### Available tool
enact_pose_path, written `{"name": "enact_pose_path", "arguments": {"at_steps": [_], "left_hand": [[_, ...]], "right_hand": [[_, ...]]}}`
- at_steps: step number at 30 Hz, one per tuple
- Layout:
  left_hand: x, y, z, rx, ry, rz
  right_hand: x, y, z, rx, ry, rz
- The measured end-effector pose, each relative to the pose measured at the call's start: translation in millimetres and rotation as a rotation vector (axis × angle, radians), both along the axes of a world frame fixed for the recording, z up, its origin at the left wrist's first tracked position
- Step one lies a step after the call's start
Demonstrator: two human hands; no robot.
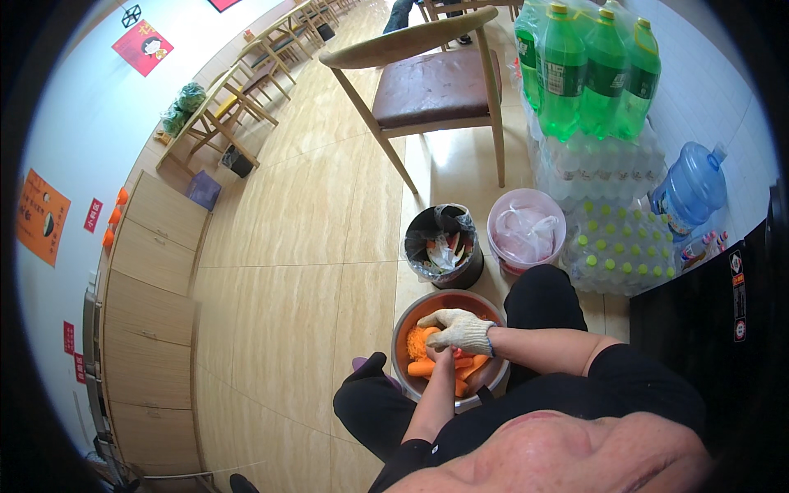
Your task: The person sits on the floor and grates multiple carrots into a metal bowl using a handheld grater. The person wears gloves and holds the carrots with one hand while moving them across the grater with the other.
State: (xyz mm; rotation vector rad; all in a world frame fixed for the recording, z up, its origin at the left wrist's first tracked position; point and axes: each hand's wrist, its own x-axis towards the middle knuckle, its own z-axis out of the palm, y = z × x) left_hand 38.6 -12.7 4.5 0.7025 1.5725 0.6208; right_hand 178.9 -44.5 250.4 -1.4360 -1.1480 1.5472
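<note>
My right hand [460, 330], in a knitted white glove, lies curled, palm down, over the carrots [448, 367]; whether it grips one I cannot tell. My bare left hand [445, 357] reaches beneath it, mostly hidden. Both work inside one round metal bowl [409, 320] between my knees, with several smooth orange carrots beside a heap of shreds [418, 343]. Beyond stand two lined bins, one black [420, 224], one pink [523, 198].

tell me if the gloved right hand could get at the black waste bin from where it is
Probably yes. The right hand rests over the metal bowl of carrots, and the black waste bin stands on the floor just beyond the bowl's far rim, top open, with nothing between them.
</note>
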Motion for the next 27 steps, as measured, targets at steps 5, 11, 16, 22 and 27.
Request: {"name": "enact_pose_path", "arguments": {"at_steps": [5,11,16,22,27], "left_hand": [[1,3,5,-0.006,0.005,0.003],[0,3,5,-0.006,0.01,0.007],[-1,4,5,-0.009,0.012,0.01],[-1,4,8,-0.015,0.019,0.015],[0,2,12,-0.018,0.022,0.019]], "right_hand": [[0,-1,3,0.056,-0.03,0.008],[1,-1,4,-0.031,0.043,-0.005],[1,-1,5,0.004,-0.009,0.006],[3,-3,11,0.002,-0.009,0.019],[4,-2,13,-0.009,0.026,0.027]]}}
